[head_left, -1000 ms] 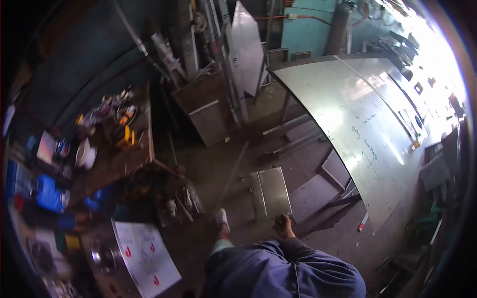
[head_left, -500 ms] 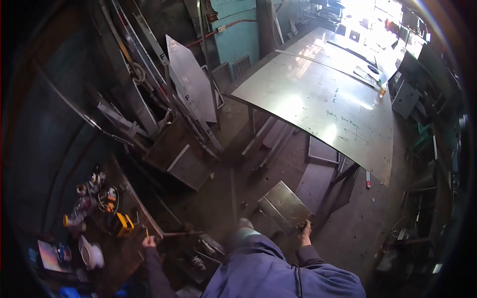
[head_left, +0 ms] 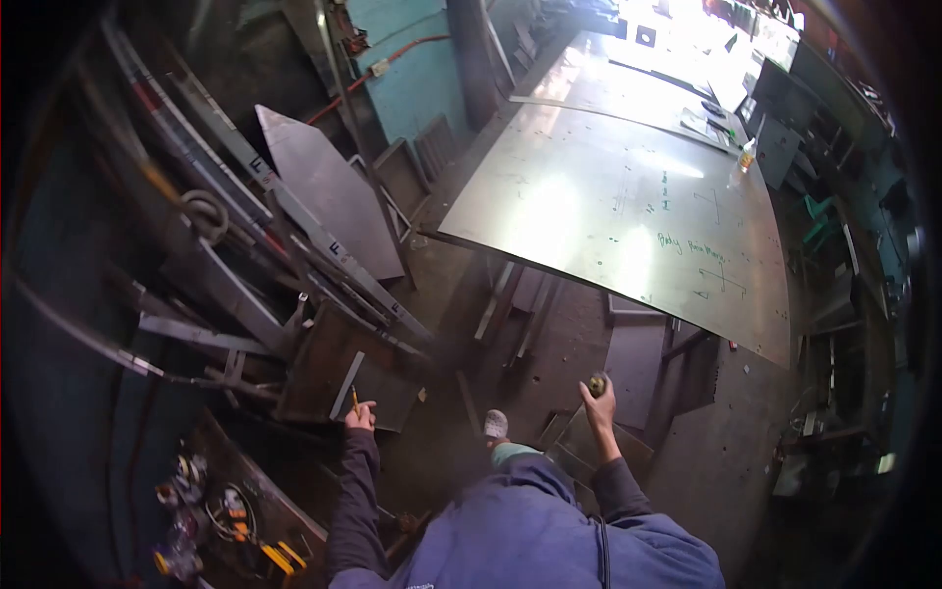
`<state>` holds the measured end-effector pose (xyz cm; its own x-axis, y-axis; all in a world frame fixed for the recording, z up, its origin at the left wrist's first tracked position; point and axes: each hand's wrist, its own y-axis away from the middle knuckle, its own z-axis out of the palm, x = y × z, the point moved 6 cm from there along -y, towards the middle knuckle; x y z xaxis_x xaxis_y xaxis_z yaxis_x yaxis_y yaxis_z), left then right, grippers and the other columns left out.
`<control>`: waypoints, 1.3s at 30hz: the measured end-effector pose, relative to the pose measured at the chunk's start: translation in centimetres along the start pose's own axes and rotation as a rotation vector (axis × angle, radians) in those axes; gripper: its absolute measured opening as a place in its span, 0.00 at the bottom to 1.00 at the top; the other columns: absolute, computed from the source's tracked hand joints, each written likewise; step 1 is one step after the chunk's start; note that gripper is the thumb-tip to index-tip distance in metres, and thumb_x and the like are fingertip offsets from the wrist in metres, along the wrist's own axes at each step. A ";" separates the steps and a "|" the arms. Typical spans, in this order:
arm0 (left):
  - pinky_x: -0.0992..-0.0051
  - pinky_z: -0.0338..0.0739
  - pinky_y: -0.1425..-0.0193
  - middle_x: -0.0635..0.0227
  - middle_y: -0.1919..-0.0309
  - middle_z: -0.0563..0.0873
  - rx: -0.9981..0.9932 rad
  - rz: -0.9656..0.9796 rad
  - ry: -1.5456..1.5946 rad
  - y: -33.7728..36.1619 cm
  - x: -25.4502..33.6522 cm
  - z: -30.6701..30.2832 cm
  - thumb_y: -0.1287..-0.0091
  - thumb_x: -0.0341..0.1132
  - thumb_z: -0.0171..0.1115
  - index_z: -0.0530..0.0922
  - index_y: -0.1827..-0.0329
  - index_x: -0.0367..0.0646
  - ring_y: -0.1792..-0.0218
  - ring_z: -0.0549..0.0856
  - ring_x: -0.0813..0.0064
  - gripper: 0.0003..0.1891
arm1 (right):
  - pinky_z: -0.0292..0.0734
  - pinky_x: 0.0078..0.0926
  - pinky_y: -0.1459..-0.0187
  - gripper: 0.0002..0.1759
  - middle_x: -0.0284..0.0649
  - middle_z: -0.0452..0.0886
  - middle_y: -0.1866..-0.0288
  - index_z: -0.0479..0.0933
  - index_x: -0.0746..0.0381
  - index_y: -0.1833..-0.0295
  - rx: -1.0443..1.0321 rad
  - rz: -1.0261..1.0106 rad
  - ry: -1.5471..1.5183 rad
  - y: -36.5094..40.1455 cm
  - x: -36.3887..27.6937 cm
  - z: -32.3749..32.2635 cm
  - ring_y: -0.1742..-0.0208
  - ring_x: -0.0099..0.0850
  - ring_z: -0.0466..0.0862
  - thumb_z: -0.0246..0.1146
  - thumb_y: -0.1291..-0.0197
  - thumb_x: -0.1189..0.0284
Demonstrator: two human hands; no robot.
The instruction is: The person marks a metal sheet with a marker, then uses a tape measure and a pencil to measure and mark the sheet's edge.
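Note:
My left hand (head_left: pixel 362 416) is closed on a thin yellow-orange pencil-like stick (head_left: pixel 354 398), pointing up from the fingers. My right hand (head_left: pixel 600 404) is raised in front of me, fingers wrapped round a small round dark and yellowish object (head_left: pixel 598 384), too small to name. Beyond the right hand stands a large metal-topped table (head_left: pixel 549 187) with green handwriting and line sketches on its sheet. Beneath the right forearm, a shiny sheet-metal piece (head_left: pixel 579 447) lies low near the floor, partly covered by my arm.
Long metal bars (head_left: pixel 221 128) and a pointed sheet panel (head_left: pixel 329 187) lean at the left. A bench (head_left: pixel 260 481) at lower left carries a yellow tool (head_left: pixel 285 558) and cables. A small bottle (head_left: pixel 748 155) stands on the table's far right. My shoe (head_left: pixel 496 424) is on the floor.
Both hands have risen and moved forward, the left one away from the bench, the right one away from the sheet-metal piece. The view has shifted, and my shoe shows more clearly.

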<state>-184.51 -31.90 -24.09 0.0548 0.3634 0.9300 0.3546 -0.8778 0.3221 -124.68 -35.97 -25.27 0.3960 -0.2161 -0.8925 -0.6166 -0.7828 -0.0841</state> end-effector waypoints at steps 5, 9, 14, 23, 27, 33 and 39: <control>0.80 0.56 0.86 0.79 0.84 0.71 -0.213 -0.185 -0.095 -6.5 8.2 7.2 0.24 0.41 0.49 0.81 0.54 0.45 0.88 0.63 0.87 0.13 | 0.74 0.44 0.43 0.43 0.50 0.75 0.48 0.70 0.63 0.36 -0.107 -0.266 0.348 -8.2 -12.4 3.2 0.45 0.48 0.75 0.78 0.57 0.58; 0.78 0.57 0.86 0.77 0.77 0.74 -0.326 -0.305 0.104 -12.1 10.1 13.3 0.23 0.43 0.48 0.77 0.42 0.51 0.89 0.60 0.85 0.14 | 0.74 0.44 0.42 0.46 0.49 0.74 0.47 0.69 0.59 0.34 -0.110 -0.220 0.481 -15.2 -14.9 4.0 0.45 0.49 0.74 0.79 0.61 0.58; 0.79 0.59 0.84 0.75 0.72 0.77 -0.497 -0.448 0.123 -18.1 14.4 22.2 0.24 0.42 0.49 0.76 0.40 0.53 0.87 0.63 0.84 0.14 | 0.74 0.45 0.42 0.45 0.50 0.73 0.46 0.71 0.59 0.36 0.038 -0.146 0.590 -23.4 -14.0 3.6 0.44 0.49 0.74 0.79 0.63 0.57; 0.50 0.81 0.48 0.52 0.34 0.71 -0.472 -0.652 0.613 -26.5 14.5 35.5 0.24 0.34 0.45 0.54 0.25 0.49 0.44 0.80 0.50 0.25 | 0.71 0.45 0.40 0.43 0.53 0.73 0.44 0.68 0.61 0.34 0.322 -0.265 0.696 -27.8 -13.2 0.4 0.42 0.51 0.74 0.77 0.56 0.62; 0.47 0.59 0.25 0.53 0.24 0.57 -0.430 -0.768 0.851 -25.9 14.8 36.7 0.22 0.39 0.34 0.53 0.25 0.43 0.25 0.59 0.49 0.24 | 0.79 0.34 0.50 0.29 0.40 0.78 0.53 0.71 0.64 0.38 0.318 0.382 -0.107 -22.8 -7.0 0.9 0.53 0.36 0.80 0.69 0.41 0.62; 0.51 0.52 0.22 0.53 0.23 0.54 -0.424 -0.858 0.668 -26.4 14.4 36.9 0.24 0.44 0.42 0.54 0.26 0.34 0.23 0.54 0.52 0.29 | 0.80 0.38 0.51 0.23 0.41 0.76 0.53 0.69 0.63 0.42 0.216 0.797 -1.131 -15.7 -3.6 6.6 0.54 0.35 0.80 0.65 0.37 0.63; 0.54 0.52 0.24 0.52 0.24 0.57 -0.242 -0.989 0.523 -28.9 12.8 38.8 0.26 0.52 0.42 0.59 0.29 0.35 0.24 0.56 0.52 0.32 | 0.66 0.46 0.32 0.36 0.50 0.65 0.36 0.60 0.69 0.33 0.344 1.033 -1.242 -17.4 -6.1 9.2 0.35 0.43 0.69 0.64 0.39 0.60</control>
<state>-157.88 10.25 -28.38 -0.5636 0.8035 0.1914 -0.1657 -0.3370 0.9268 -122.61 -15.66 -22.42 -0.8991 0.1712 -0.4028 -0.4364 -0.4196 0.7959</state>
